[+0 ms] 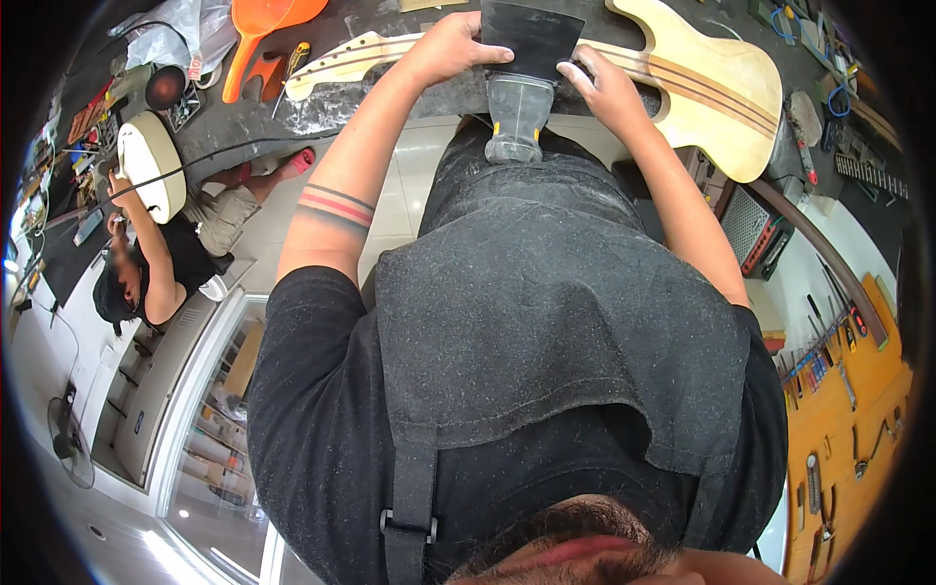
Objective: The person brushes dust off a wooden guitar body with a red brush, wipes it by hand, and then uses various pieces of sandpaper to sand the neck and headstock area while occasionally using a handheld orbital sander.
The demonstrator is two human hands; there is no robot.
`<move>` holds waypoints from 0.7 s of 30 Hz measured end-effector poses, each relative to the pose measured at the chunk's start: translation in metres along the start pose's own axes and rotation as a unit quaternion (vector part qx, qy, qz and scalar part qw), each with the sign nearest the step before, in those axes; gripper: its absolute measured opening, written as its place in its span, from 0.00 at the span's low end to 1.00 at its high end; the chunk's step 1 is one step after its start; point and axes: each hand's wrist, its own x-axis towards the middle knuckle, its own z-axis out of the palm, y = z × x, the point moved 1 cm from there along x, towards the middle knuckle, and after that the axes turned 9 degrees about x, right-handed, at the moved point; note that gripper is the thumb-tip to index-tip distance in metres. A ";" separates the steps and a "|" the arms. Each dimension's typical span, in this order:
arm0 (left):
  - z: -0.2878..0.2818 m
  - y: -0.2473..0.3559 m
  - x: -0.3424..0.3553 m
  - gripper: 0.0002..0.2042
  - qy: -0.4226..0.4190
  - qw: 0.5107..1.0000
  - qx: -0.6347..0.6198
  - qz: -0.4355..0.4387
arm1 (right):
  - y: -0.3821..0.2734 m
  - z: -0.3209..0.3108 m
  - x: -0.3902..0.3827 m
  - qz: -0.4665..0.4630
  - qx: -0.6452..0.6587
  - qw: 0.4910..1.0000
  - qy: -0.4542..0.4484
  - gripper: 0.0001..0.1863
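A black sheet (pixel 532 41), which looks like sandpaper, stands between my hands at the bench edge. My left hand (pixel 450 49) grips its left side, thumb across the front and fingers partly hidden behind. At the lower right corner, my right hand (pixel 606 86) pinches the sheet with its thumb at the edge. Directly below hangs a dusty grey tool part (pixel 517 115), perhaps a sander's dust box; the sheet hides what lies above it. Behind both hands lies an unfinished electric guitar, its pale wooden body (pixel 721 90) to the right and headstock (pixel 341 68) to the left.
The dusty dark workbench (pixel 409 96) carries an orange dustpan (pixel 261 34), a screwdriver (pixel 297 58) and a brush (pixel 805 122). A black cable (pixel 239 146) runs along the left. Another person (pixel 161 253) handles a cream guitar body (pixel 151 166). Tools hang on an orange board (pixel 858 419) at right.
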 end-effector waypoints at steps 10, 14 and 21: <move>0.000 -0.003 0.004 0.19 -0.027 0.999 0.039 -0.011 | 0.006 -0.005 0.000 0.024 -0.017 0.998 -0.049 0.19; 0.003 -0.005 0.005 0.17 -0.028 0.999 0.028 -0.011 | 0.006 -0.008 0.000 0.026 -0.017 0.997 -0.067 0.19; -0.001 -0.005 0.006 0.20 -0.046 0.998 0.042 -0.029 | 0.005 -0.006 -0.001 0.007 -0.026 0.998 -0.065 0.19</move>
